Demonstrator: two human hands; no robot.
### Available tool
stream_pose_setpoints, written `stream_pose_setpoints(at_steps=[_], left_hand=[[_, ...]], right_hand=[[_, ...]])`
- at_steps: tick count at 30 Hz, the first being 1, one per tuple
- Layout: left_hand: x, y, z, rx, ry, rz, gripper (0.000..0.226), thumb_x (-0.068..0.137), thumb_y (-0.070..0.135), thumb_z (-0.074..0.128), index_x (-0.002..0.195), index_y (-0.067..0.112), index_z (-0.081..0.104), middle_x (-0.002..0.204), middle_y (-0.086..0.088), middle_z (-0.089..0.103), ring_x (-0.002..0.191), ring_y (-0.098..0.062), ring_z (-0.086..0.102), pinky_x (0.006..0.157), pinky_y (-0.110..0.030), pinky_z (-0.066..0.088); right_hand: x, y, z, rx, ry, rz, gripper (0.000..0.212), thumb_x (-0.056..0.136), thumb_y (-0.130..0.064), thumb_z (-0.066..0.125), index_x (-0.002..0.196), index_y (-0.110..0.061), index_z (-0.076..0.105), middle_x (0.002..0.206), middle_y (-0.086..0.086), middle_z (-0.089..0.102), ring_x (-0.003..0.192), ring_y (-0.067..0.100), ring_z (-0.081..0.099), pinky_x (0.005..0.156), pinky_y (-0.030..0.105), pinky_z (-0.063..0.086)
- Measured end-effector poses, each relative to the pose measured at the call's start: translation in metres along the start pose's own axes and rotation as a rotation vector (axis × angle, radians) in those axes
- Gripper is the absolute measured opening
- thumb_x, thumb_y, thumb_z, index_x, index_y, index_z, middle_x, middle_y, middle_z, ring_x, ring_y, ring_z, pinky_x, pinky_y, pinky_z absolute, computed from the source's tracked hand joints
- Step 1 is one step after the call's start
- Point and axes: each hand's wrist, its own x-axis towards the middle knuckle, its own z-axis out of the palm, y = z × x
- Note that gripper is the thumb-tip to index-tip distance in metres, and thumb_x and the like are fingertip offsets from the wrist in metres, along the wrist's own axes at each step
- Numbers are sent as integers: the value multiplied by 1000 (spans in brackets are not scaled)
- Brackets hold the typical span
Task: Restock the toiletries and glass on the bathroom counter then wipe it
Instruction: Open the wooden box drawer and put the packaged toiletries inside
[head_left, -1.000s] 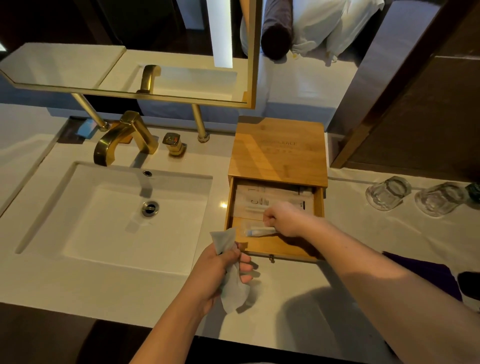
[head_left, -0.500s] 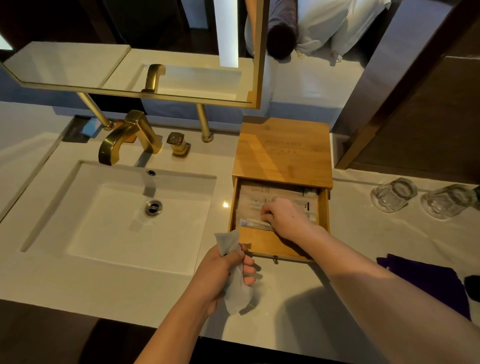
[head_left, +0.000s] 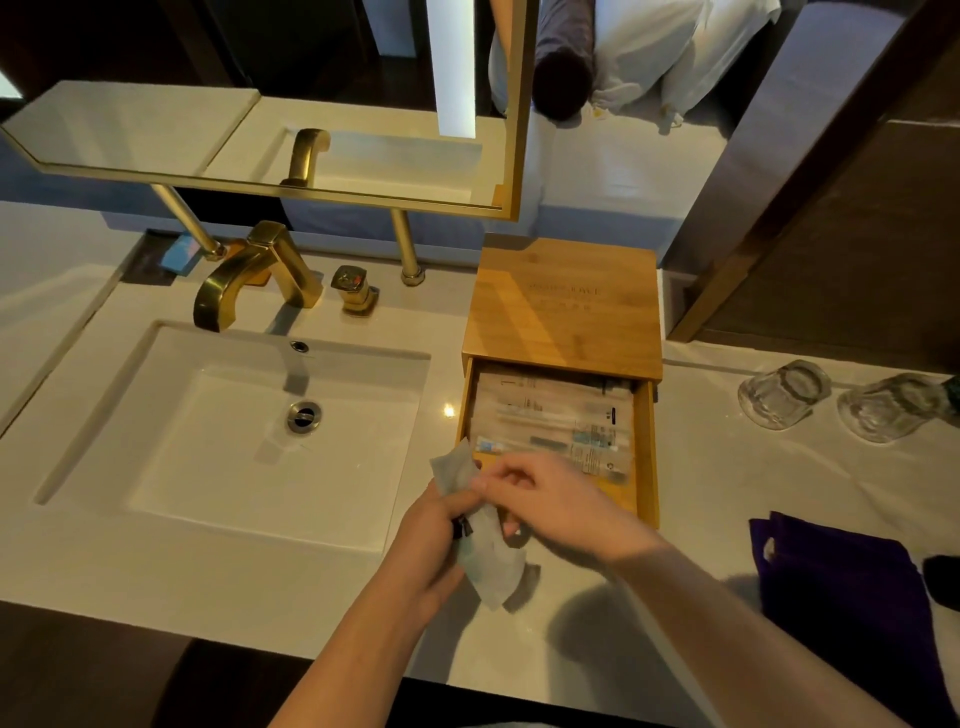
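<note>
A wooden box (head_left: 566, 306) stands on the white counter (head_left: 696, 483) with its drawer (head_left: 647, 441) pulled open. Several wrapped toiletries (head_left: 550, 415) lie flat inside the drawer. My left hand (head_left: 431, 540) is in front of the drawer, shut on a white packet (head_left: 488, 561). My right hand (head_left: 550, 499) meets it there, its fingertips pinching the packet's upper part. Two glasses (head_left: 784, 392) (head_left: 888, 408) lie on the counter to the right.
A white sink (head_left: 228, 431) with a gold faucet (head_left: 249, 270) fills the left. A gold-framed mirror (head_left: 280, 150) hangs behind it. A purple cloth (head_left: 841, 582) lies at the right near the counter's front edge, beside a dark object (head_left: 943, 579).
My right hand has left the drawer and moved down to my left hand, taking hold of the white packet. A toiletry packet now lies at the front of the pile.
</note>
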Motion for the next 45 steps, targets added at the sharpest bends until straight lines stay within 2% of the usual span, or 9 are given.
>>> stream_pose_setpoints(at_steps=[3, 6, 13, 18, 22, 26, 32, 38, 45], left_hand=[[7, -2, 1, -55, 54, -34, 51, 80, 12, 64, 128, -5, 63, 105, -23, 73, 95, -33, 71, 82, -43, 59], [13, -3, 3, -86, 101, 2, 63, 77, 17, 75, 132, -8, 57, 110, -25, 66, 104, -35, 64, 89, -47, 56], [12, 12, 4, 156, 72, 202, 41, 78, 15, 78, 116, 7, 65, 101, -16, 77, 83, -25, 77, 58, -30, 61], [21, 27, 9, 448, 89, 199, 30, 88, 23, 73, 106, -1, 72, 104, -21, 76, 86, -24, 75, 67, -30, 61], [30, 30, 23, 667, 242, 306, 26, 100, 28, 58, 96, 11, 78, 91, -6, 78, 74, -15, 71, 56, -27, 57], [39, 23, 29, 778, 383, 403, 29, 101, 33, 54, 92, 18, 77, 88, -1, 75, 82, -18, 68, 59, -29, 55], [54, 25, 31, 1277, 439, 517, 16, 96, 31, 63, 86, 21, 71, 79, 10, 67, 73, -5, 61, 61, -20, 48], [68, 26, 33, 2120, 422, 576, 23, 95, 32, 55, 91, 19, 73, 96, -3, 74, 97, -23, 53, 75, -33, 44], [75, 20, 29, 2385, 342, 404, 20, 91, 22, 58, 107, 18, 70, 111, -5, 68, 105, -27, 52, 81, -34, 41]], right_hand=[[-14, 8, 13, 46, -71, 26, 48, 77, -60, 75, 108, -25, 68, 97, 16, 71, 87, 33, 68, 81, 57, 55], [-22, 16, 18, 44, 9, 101, 43, 74, -48, 78, 112, -34, 64, 99, 3, 73, 89, 25, 72, 80, 51, 61], [-37, 23, -29, 175, 120, 110, 17, 95, -34, 67, 112, -31, 68, 107, -2, 73, 91, 11, 72, 71, 26, 59], [-33, 24, -59, 117, 289, 71, 20, 93, -37, 70, 108, -25, 66, 95, -5, 77, 85, 8, 74, 78, 31, 61], [-24, 26, -65, 24, 428, 93, 19, 93, -38, 69, 92, -20, 65, 78, -1, 67, 69, 12, 63, 62, 28, 52], [-18, 28, -65, -25, 565, 121, 18, 94, -37, 68, 88, -21, 60, 81, 2, 67, 73, 18, 65, 69, 37, 57], [-17, 37, -73, -230, 510, 188, 7, 99, -28, 60, 92, -27, 60, 93, -2, 66, 85, 15, 65, 78, 40, 61], [-6, 41, -67, -531, 389, 253, 9, 100, -22, 57, 108, -26, 57, 110, 0, 62, 99, 19, 63, 85, 37, 60], [12, 55, -56, -493, 188, 341, 22, 97, -20, 61, 119, -23, 58, 114, 1, 59, 96, 17, 63, 86, 35, 59]])
